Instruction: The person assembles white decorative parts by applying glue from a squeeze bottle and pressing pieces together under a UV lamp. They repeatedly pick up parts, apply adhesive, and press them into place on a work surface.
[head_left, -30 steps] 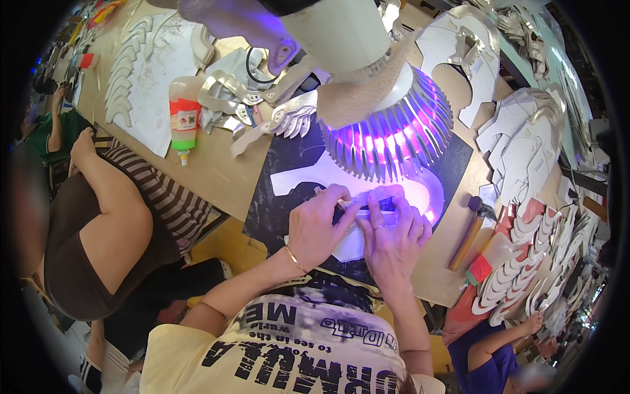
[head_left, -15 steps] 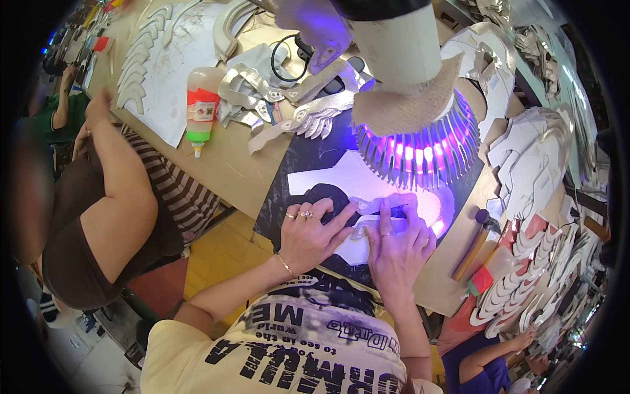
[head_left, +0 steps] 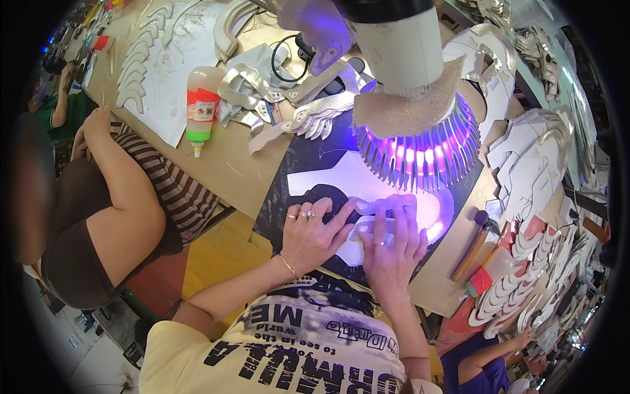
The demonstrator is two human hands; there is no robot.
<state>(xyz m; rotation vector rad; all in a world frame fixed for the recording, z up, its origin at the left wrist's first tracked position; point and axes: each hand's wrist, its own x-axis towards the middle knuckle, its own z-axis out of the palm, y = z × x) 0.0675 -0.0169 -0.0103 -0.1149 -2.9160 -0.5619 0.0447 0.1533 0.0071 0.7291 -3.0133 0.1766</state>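
Observation:
On a dark board (head_left: 274,209), under a lamp (head_left: 420,148) glowing violet and pink, lies a white cut-out sheet (head_left: 312,178). My left hand (head_left: 308,230) curls its fingers over a black curved piece (head_left: 330,192), its index finger and thumb reaching the edge of a pale, silvery curved strip (head_left: 369,206). My right hand (head_left: 395,243) rests with fingers stretched over that strip and the white part below it. The fingers partly hide where the pieces meet.
A bottle with red label and green base (head_left: 200,105) lies at upper left, near silvery cut pieces (head_left: 312,118). A hammer (head_left: 471,253) and stacked pale pieces (head_left: 531,161) are on the right. A seated person (head_left: 111,217) is close on my left.
My right hand has shifted slightly left, its fingers now laid flatter across the strip. My left hand stays almost in place. The seated person's arm has moved a little.

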